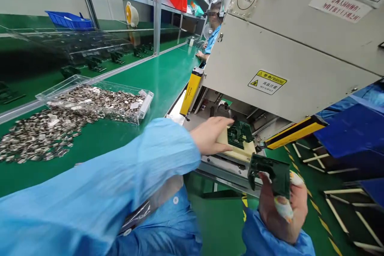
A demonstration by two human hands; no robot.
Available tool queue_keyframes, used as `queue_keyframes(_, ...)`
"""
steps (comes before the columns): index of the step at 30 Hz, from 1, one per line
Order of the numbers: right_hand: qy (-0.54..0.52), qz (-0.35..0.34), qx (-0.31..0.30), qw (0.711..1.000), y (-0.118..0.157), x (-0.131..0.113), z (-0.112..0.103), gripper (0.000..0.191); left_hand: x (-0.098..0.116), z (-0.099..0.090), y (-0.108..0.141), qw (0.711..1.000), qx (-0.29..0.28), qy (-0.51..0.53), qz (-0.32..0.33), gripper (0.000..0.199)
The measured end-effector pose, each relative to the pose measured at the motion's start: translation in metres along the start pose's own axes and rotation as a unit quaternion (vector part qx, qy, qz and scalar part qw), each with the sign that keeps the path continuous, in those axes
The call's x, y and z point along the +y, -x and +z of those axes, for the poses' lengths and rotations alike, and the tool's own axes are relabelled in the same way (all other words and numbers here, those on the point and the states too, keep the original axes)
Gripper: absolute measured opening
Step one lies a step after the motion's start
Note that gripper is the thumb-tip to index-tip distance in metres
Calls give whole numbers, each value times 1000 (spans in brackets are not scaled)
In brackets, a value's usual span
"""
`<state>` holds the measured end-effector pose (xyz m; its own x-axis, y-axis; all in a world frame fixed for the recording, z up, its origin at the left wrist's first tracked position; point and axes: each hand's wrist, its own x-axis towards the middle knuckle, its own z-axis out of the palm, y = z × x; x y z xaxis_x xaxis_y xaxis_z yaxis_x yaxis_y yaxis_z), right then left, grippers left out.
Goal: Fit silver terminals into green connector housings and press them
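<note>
Gripping a dark green piece (280,174), my right hand (285,210) is clamped on its lower edge, with white wrapping on two of the digits. The piece stands up above that hand, its notched side pointing left, just in front of the machine (264,44) and near the front right corner of a cream block (247,153). On the block sits a second dark green piece (237,135), just to the right of my left hand (211,136). Thumb and fingers of that hand are apart, reaching over the block's left side, the fingers farther back and the thumb nearer me; I cannot tell whether the fingertips touch the second piece. The block lies under the raised front of the machine, between a yellow bar (191,93) on the left and another yellow bar (295,133) on the right. To the left of my left sleeve (168,148), a clear box (146,106) full of small metal bits (39,136) rests on the green table (171,68), with more bits heaped beside it. Farther along the table, a co-worker (213,40) in blue has a hand at its edge.
</note>
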<state>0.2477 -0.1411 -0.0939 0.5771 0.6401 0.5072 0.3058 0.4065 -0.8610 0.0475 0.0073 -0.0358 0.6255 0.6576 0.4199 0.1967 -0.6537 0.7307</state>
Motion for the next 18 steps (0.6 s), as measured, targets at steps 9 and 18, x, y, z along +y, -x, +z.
queue_keyframes(9, 0, -34, -58, 998, -79, 27, -1, 63, 2, 5, -20, 985, 96, 111, -93, 80)
queue_keyframes(18, 233, -106, -367, 894, -125, 12, 38, 53, -23, -88, 145, 947, -20, 99, -305, 61)
